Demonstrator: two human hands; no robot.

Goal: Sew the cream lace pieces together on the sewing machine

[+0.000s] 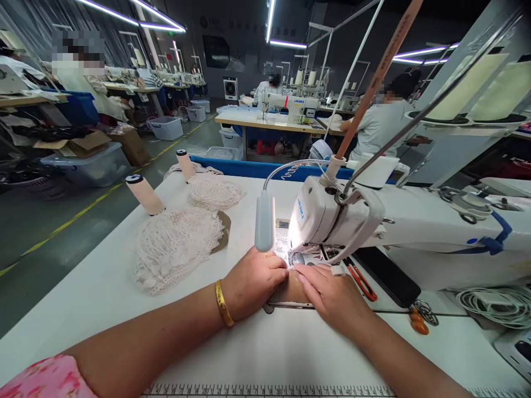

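A white sewing machine [319, 215] stands over the work spot, its needle area lit by a small lamp [264, 221]. My left hand [255, 279], with a gold bangle at the wrist, lies just left of the needle, fingers bent together at the edge of a tan piece [293, 290]. What its fingertips pinch is too small to name. On the right side of the tan piece rests my right hand [332, 290], fingers stretched forward and lying flat near the presser foot. White lace [282, 243] shows behind the fingers, under the lamp.
Two lace heaps [174, 249] [215, 192] and two thread cones [145, 194] [185, 165] are at the left. Right of the hands lie red snips [360, 279], a black phone [388, 276] and an orange keychain [418, 322]. A ruler strip [265, 390] runs along the front edge. Other people sit beyond.
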